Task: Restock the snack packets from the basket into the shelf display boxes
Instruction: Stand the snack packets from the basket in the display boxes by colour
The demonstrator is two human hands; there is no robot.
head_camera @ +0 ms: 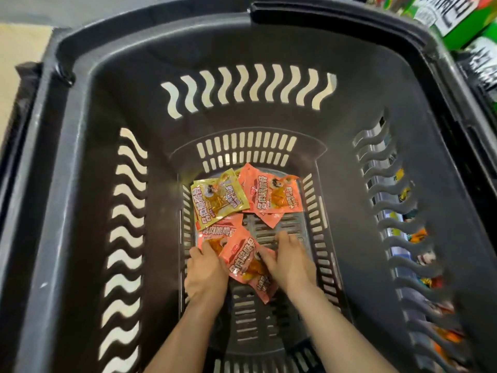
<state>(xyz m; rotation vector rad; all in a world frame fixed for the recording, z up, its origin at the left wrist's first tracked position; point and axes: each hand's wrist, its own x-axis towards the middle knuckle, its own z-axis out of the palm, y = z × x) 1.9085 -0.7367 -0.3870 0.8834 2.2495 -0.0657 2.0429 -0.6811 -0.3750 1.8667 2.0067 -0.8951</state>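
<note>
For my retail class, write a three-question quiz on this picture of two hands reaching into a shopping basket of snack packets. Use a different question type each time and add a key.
1. True or false: the yellow packet lies nearer the person than the pink packet between the hands.
2. Multiple choice: where are both hands? A) on the rim B) down at the floor of the basket C) at the shelf
3. Fill in: the left hand and the right hand are both touching a ____ packet.

Key: 1 false, the yellow one lies farther away; 2 B; 3 pink.
</note>
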